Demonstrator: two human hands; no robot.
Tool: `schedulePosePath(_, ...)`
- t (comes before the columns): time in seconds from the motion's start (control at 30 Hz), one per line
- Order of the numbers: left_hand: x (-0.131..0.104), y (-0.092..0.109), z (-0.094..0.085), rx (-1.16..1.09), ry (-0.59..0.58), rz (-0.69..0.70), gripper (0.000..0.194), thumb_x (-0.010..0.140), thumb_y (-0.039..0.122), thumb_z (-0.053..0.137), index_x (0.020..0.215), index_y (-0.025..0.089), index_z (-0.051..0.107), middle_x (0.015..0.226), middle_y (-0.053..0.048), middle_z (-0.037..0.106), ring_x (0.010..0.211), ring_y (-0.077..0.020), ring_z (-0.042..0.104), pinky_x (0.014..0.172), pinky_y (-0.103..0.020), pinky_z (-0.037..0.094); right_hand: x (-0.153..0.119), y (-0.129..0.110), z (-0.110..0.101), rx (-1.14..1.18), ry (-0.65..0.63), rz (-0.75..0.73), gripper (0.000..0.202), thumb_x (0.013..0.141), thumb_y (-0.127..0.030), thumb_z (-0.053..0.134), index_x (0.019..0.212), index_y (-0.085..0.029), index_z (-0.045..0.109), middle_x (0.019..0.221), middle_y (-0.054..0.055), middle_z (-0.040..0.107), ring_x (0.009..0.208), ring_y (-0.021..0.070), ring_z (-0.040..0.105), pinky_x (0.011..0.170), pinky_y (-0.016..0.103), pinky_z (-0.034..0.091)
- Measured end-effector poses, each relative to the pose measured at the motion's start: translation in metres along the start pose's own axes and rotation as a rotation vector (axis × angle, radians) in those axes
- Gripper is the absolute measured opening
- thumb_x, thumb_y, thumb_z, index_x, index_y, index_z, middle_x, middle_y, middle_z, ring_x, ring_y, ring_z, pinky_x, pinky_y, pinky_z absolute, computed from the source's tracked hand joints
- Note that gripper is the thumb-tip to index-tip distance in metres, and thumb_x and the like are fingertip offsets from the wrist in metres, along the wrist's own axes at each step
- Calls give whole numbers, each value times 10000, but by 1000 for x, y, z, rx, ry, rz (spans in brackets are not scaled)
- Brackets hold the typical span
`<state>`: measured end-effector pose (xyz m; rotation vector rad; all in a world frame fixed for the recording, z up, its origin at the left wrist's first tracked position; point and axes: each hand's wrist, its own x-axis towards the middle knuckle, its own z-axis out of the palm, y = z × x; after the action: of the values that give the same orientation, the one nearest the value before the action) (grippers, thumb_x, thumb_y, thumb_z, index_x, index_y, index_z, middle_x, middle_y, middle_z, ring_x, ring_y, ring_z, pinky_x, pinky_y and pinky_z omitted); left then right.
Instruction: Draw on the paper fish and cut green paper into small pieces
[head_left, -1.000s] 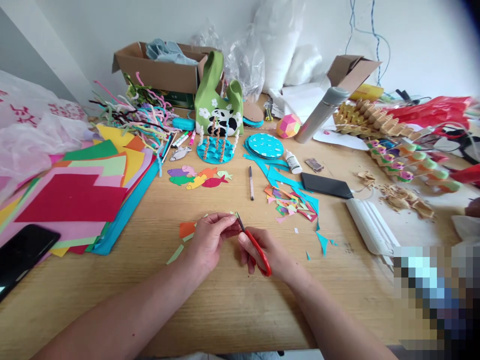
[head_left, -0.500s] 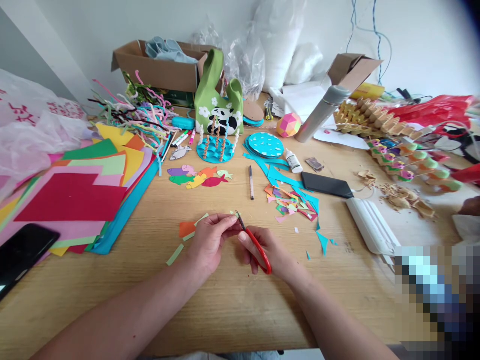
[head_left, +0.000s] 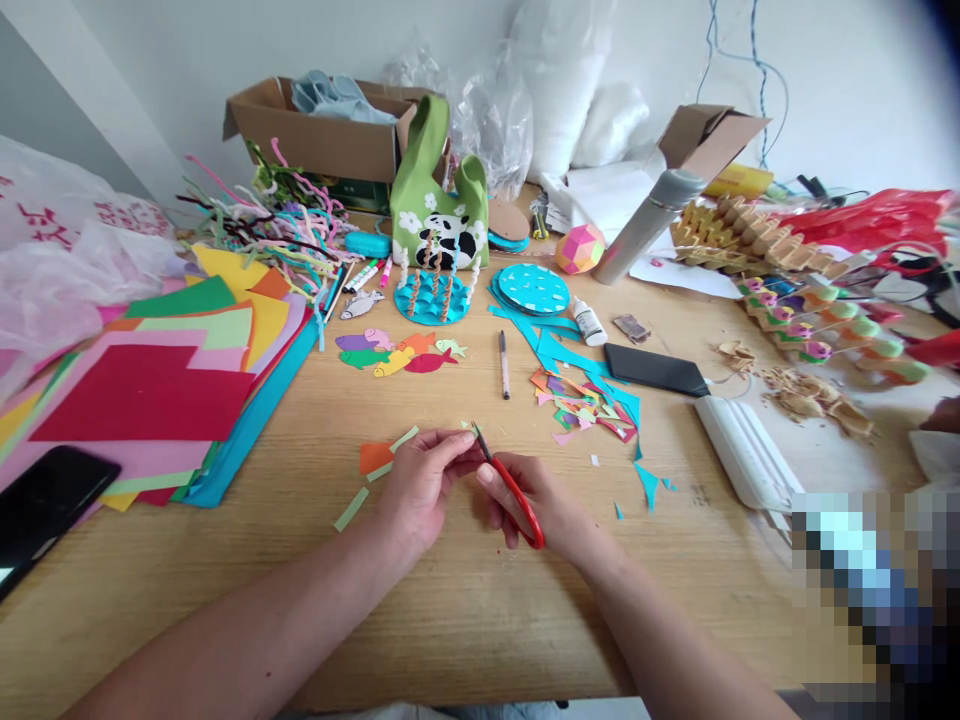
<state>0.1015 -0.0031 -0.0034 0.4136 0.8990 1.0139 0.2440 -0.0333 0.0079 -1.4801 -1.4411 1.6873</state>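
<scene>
My right hand is closed round red-handled scissors, whose dark blades point up and left. The blade tips meet the fingertips of my left hand, which is closed in a pinch. What it pinches is mostly hidden; a tiny pale green bit shows by the blade tips. Just left of that hand lie an orange paper piece and a pale green paper strip. Beyond my hands, several coloured paper fish lie in a group, with a pen to their right.
Coloured sheets are stacked at left beside a phone. Paper scraps, a glue bottle and a black flat case lie to the right. Behind stand a green panda bag and a grey flask.
</scene>
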Motion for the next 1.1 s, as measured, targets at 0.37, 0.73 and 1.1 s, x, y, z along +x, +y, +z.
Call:
schedulePosePath(0.37,-1,1,1,-14,0,-7,154,588,229,801,651,129,703,709,-54,696,699,-155,620,683,-269,487,0,-1,1,2,18,27,525,792,-691,537,710,-176,476,515,-27,562,341,75,497,323,160,315)
schedulePosePath(0.73,0,-1,-1,-27,-31,-5,164,615,241,809,689,134,708,728,-40,693,717,-145,622,693,-264,483,0,-1,1,19,33,30,531,800,-696,519,693,-177,480,500,-28,558,329,76,486,315,168,300)
schedulePosePath(1.1,1,0,0,-25,-17,-10,161,597,215,812,679,133,700,729,-43,696,718,-146,623,697,-265,483,1,-1,1,30,36,39,538,791,-708,521,709,-177,493,490,-28,560,320,86,483,314,184,294)
